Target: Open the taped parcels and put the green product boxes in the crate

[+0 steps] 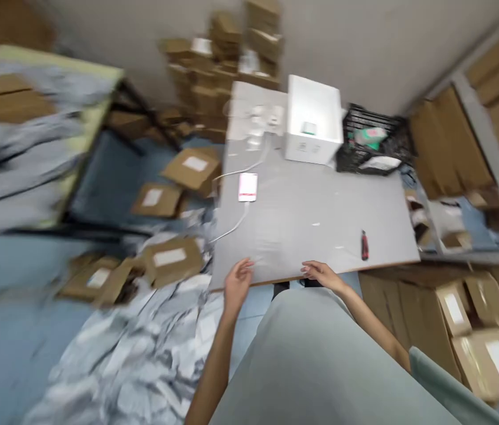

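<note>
Near the front edge of a light grey table [293,218], my left hand [238,283] is raised, fingers loosely curved and holding nothing visible. My right hand [320,273] is at the same edge further right, its fingers apart and no object in it. Beyond my left hand lies a phone [248,187] with a lit screen and a white cable attached. A red and black cutter [365,245] lies on the right part of the table.
At the table's back stand a white box [313,147] and a black crate [375,162] holding a green item. Cardboard boxes [172,260] and grey bags [138,360] cover the floor at left. More boxes [488,360] are stacked at right.
</note>
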A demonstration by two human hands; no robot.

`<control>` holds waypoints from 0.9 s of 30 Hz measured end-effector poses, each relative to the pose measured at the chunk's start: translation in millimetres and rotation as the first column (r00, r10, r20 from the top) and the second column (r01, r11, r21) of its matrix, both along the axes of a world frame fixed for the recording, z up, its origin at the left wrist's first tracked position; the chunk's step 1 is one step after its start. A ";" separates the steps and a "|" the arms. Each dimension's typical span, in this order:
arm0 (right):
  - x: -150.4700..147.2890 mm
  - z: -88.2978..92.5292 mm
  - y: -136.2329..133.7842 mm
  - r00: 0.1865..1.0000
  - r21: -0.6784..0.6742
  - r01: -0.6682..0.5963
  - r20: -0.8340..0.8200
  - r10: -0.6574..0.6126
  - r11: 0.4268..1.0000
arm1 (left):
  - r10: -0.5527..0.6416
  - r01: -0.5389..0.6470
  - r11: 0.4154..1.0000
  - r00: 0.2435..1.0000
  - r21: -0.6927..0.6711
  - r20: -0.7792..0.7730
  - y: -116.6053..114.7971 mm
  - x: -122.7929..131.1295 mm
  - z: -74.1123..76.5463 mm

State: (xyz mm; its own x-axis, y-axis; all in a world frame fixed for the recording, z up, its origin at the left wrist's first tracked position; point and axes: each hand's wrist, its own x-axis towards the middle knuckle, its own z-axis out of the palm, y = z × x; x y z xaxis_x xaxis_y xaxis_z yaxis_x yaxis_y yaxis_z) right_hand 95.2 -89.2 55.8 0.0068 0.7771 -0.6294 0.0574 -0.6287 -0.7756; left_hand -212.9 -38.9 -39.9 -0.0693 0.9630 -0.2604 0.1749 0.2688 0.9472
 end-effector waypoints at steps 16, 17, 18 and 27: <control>145.3 41.1 -199.6 0.550 0.307 0.794 0.005 -0.835 0.525 | -0.668 0.669 0.743 0.743 0.023 -0.038 45.6 249.2 88.2; 155.2 39.0 -210.0 0.526 0.328 0.804 -0.005 -0.851 0.495 | -0.686 0.688 0.725 0.726 0.033 -0.044 36.3 264.1 94.2; 165.8 37.0 -220.5 0.506 0.351 0.811 -0.020 -0.862 0.468 | -0.701 0.703 0.710 0.711 0.039 -0.054 25.0 279.2 99.4; 266.4 33.5 -350.0 0.325 0.452 0.852 -0.058 -0.944 0.266 | -0.901 0.908 0.419 0.419 0.024 -0.115 -137.2 452.7 98.4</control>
State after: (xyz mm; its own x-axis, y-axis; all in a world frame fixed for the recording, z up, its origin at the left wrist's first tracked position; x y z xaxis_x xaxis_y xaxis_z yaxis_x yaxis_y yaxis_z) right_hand 361.5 -439.1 89.3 0.9226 0.3239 -0.2096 -0.1981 -0.0686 -0.9778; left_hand 239.8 -176.1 58.5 0.8382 0.4957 -0.2272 0.3420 -0.1533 0.9271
